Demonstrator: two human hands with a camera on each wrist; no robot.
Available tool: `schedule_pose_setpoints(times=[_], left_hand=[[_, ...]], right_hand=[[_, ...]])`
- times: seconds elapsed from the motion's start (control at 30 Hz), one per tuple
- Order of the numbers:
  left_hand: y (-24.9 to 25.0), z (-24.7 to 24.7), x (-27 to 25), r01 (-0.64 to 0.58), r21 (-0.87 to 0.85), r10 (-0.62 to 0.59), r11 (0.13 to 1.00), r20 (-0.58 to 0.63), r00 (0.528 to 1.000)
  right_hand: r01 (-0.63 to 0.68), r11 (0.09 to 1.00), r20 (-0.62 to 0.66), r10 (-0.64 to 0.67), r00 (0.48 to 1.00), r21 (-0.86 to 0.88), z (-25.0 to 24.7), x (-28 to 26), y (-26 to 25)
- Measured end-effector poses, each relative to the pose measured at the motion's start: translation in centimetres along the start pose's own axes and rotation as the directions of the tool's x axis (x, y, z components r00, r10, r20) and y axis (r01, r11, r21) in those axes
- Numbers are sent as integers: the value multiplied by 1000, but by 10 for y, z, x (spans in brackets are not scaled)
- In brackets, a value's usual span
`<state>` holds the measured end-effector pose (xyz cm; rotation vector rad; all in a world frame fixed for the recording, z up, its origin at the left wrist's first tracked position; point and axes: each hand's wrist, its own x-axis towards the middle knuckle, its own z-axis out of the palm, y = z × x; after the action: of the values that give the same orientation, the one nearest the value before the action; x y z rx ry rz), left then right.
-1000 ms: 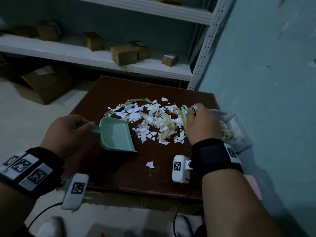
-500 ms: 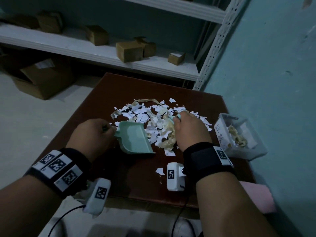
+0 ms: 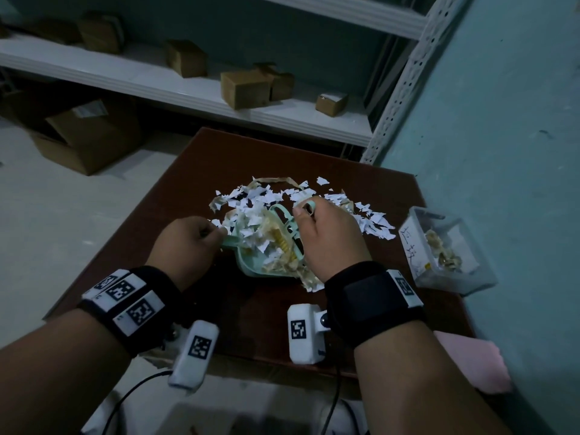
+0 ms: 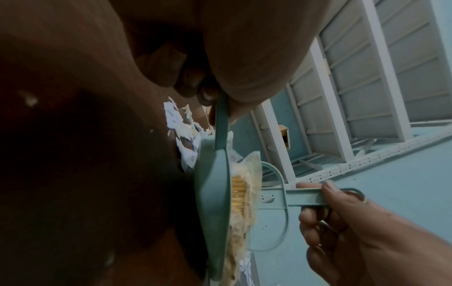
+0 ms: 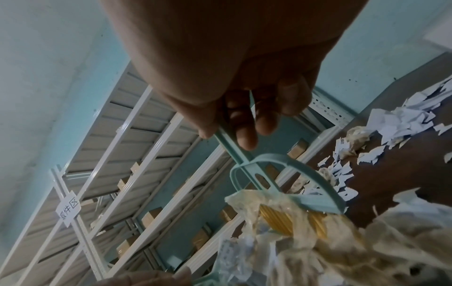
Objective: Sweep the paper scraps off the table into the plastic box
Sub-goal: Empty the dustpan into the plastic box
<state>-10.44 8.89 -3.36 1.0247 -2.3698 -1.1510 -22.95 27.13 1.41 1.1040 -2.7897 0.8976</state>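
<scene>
Left grip (image 3: 188,243) curled round the handle of a pale green dustpan (image 3: 251,265), pan resting on the brown counter (image 3: 270,312). Right grip (image 3: 326,237) closed on the handle of a small green brush (image 3: 290,229) – yellow bristles down inside the pan, among heaped paper scraps (image 3: 254,224). Between the two grips: the loaded pan, white and beige scraps spilling over its lip just below the right grip. Beyond both grips, more loose scraps scattered across the counter, a beige strip curling at the far edge of the pile. Right of the right grip, apart from it – the clear plastic box (image 3: 445,249) at the counter's edge, some beige scraps already inside. Behind the counter, a white shelf (image 3: 188,89) with cardboard boxes.
</scene>
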Motion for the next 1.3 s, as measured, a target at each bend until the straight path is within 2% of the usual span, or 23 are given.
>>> schedule_pose_setpoints(times=[0.2, 0.33, 0.57, 0.8, 0.93, 1.03, 1.2, 1.3], left_hand=[[8, 4, -7, 11, -146, -14, 989, -21, 1000], [18, 9, -11, -9, -234, 1, 972, -36, 999], [59, 29, -16, -101, -295, 89, 950, -54, 995], [127, 66, -6, -79, -390, 97, 917, 26, 995], [171, 89, 2, -123, -352, 143, 928, 34, 989], [200, 113, 11, -152, -351, 178, 924, 44, 983], [235, 148, 18, -271, -148, 288, 951, 103, 952], [250, 156, 19, -397, 45, 386, 917, 163, 908]], right_hand=[[1, 998, -141, 9, 990, 70, -23, -6, 4], [-25, 989, -296, 67, 953, 143, -45, -10, 14], [-110, 945, -506, 260, 822, 307, -90, -20, 34], [-107, 874, -629, 421, 653, 474, -145, -34, 74], [-78, 811, -642, 513, 570, 579, -165, -40, 97], [-104, 801, -648, 546, 531, 589, -176, -45, 111], [-360, 829, -613, 558, 558, 427, -186, -58, 133], [-414, 846, -641, 527, 559, 335, -185, -59, 138]])
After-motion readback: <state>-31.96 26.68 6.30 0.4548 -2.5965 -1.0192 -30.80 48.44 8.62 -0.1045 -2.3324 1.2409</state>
